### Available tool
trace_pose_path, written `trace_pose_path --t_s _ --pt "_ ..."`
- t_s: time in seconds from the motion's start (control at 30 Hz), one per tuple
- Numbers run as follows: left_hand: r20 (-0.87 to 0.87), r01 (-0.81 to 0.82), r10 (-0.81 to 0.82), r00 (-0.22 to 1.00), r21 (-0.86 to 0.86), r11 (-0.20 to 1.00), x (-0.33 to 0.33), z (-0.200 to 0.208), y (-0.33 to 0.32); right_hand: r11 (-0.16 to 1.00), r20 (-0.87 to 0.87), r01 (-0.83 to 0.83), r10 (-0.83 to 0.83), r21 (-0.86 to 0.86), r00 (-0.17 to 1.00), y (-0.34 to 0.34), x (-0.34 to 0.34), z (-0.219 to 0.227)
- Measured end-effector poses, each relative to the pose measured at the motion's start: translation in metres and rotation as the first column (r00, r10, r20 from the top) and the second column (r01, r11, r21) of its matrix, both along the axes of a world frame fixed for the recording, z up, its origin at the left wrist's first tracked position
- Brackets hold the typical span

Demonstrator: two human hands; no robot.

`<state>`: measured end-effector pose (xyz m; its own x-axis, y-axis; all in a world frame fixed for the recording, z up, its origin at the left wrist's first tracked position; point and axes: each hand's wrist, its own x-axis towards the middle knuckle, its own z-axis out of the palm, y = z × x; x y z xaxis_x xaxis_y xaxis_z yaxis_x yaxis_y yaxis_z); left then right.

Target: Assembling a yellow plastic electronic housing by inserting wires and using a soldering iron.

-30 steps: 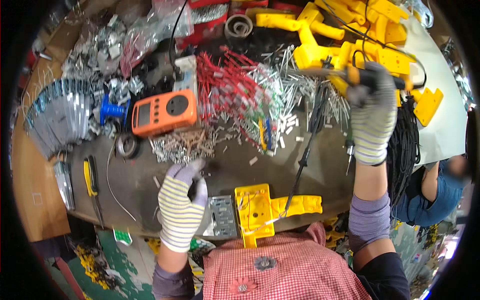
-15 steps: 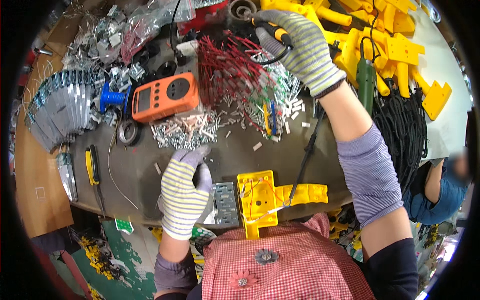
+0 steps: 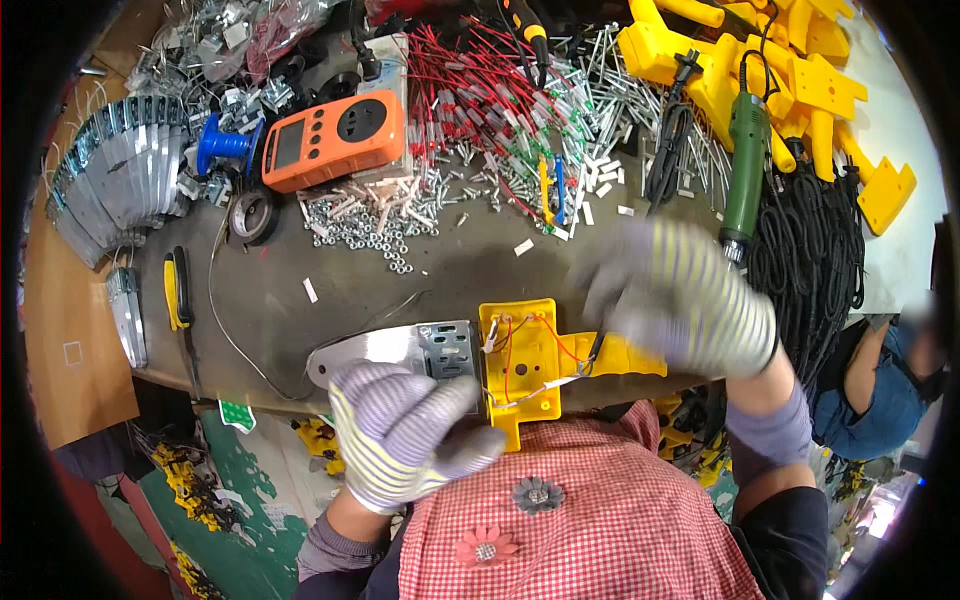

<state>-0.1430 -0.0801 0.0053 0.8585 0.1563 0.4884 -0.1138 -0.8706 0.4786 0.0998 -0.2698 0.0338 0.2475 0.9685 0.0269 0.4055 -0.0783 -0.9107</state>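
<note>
A yellow plastic housing [image 3: 520, 365] with red and white wires inside lies at the bench's near edge, joined to a shiny metal plate [image 3: 395, 352] on its left. My left hand [image 3: 405, 435], in a striped grey and yellow glove, hovers just below the plate with its fingers loosely apart and nothing in it. Blurred by motion, my right hand [image 3: 685, 300] wears the same kind of glove and is over the housing's right arm. Its fingers are spread and I see nothing in them. A black and yellow screwdriver [image 3: 527, 28] lies far off at the top.
An orange meter [image 3: 335, 140], a heap of red wires [image 3: 480, 90], loose screws [image 3: 370, 220] and fanned metal plates [image 3: 110, 190] fill the back. A green power driver [image 3: 745, 170], black cables [image 3: 815, 250] and yellow parts [image 3: 790, 70] lie right. Another person [image 3: 885, 375] sits far right.
My right hand has pulled back from the far top of the bench, leaving the screwdriver there, and is now over the yellow housing. My left hand has slid down off the metal plate.
</note>
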Motion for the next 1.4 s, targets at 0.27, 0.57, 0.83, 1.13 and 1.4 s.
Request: trace_pose_path --t_s 0.27,0.57,0.83,1.13,1.4 --pt "0.051 0.098 -0.112 0.992 0.223 0.970 0.018 -0.003 -0.009 0.985 0.237 0.016 -0.058 0.174 0.970 -0.011 -0.043 -0.016" --pt "-0.049 0.196 -0.190 0.981 0.263 0.945 0.034 0.004 -0.014 0.997 0.460 -0.021 -0.013 0.069 0.888 -0.012 -0.046 -0.005" --pt "-0.035 0.039 -0.038 0.999 0.034 0.999 0.035 -0.012 -0.010 0.989 0.225 0.132 -0.145 0.071 0.963 -0.005 -0.039 -0.014" --pt "-0.060 0.020 -0.017 0.998 0.050 0.999 0.030 -0.018 -0.009 0.993 0.283 0.109 -0.120 0.056 0.952 -0.004 -0.036 -0.007" --pt "-0.118 -0.077 0.084 0.989 0.063 0.995 0.064 0.024 -0.033 0.949 0.764 0.275 -0.290 0.153 0.577 -0.016 -0.066 -0.014"
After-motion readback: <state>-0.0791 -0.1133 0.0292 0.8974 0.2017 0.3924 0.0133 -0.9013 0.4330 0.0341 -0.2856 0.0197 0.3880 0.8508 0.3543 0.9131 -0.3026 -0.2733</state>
